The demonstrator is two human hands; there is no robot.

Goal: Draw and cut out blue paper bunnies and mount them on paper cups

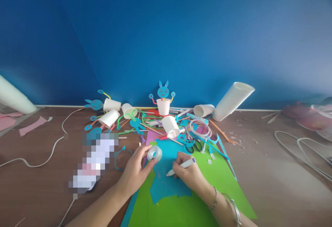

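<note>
My left hand (pixel 138 166) is closed on a roll of clear tape (pixel 155 153), pinched between thumb and fingers above the left edge of a blue paper sheet (pixel 166 188). In my right hand (pixel 190 171) is a white marker (pixel 185 163) with a purple end, its tip at the surface of the blue paper. That sheet has uneven cut edges and lies on a larger green sheet (pixel 220 192). Behind the hands stands a white paper cup (pixel 163 107) with a blue paper rabbit head (pixel 163 92) and bent-straw arms.
Black-handled scissors (pixel 198 145) lie among straws and paper scraps. More cups with blue rabbit parts rest on their sides at left, near a blurred-out device (pixel 95 164). A tall stack of cups (pixel 232 101) leans on the blue wall. Cables (pixel 298 147) lie at both sides.
</note>
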